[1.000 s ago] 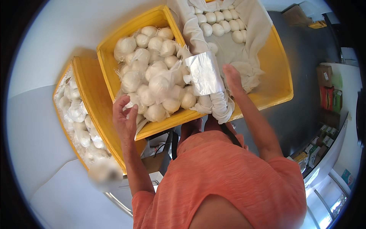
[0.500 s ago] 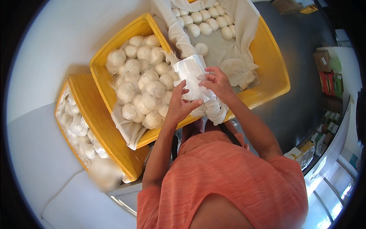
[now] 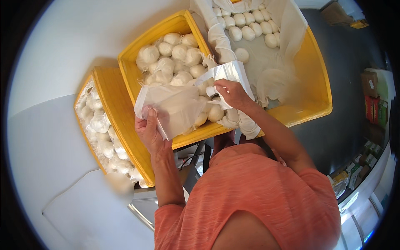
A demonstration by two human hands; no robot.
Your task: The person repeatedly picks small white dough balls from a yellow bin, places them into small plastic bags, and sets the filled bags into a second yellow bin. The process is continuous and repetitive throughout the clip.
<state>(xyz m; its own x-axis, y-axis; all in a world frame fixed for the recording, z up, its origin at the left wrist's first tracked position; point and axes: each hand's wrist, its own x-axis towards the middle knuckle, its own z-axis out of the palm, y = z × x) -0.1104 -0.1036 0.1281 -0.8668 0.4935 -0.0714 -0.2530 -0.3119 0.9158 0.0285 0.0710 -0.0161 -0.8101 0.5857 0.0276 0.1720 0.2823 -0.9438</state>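
Between my hands stretches a thin, see-through plastic bag (image 3: pixel 177 106), above a yellow crate. My left hand (image 3: pixel 151 132) grips its left end, thumb on top. My right hand (image 3: pixel 235 95) is closed, fingers curled, on the bag's other end, over a stack of flat plastic bags (image 3: pixel 236 71). That stack lies on bunched white cloth (image 3: pixel 249 124) where two crates meet. Below the bag, white round bun-like balls (image 3: pixel 171 50) in clear bags fill the middle crate; the stretched bag partly hides them.
The right yellow crate (image 3: pixel 318 89), lined with white cloth, holds rows of unwrapped white balls (image 3: pixel 248 33) at its far end and one loose ball (image 3: pixel 241 55). At left, a tilted yellow crate (image 3: pixel 114 108) holds more bagged balls. Boxes (image 3: pixel 370 83) stand at far right.
My left hand has moved left and toward me, drawing one bag out from the stack and spreading it. My right hand has closed its fingers. The whole view has shifted slightly.
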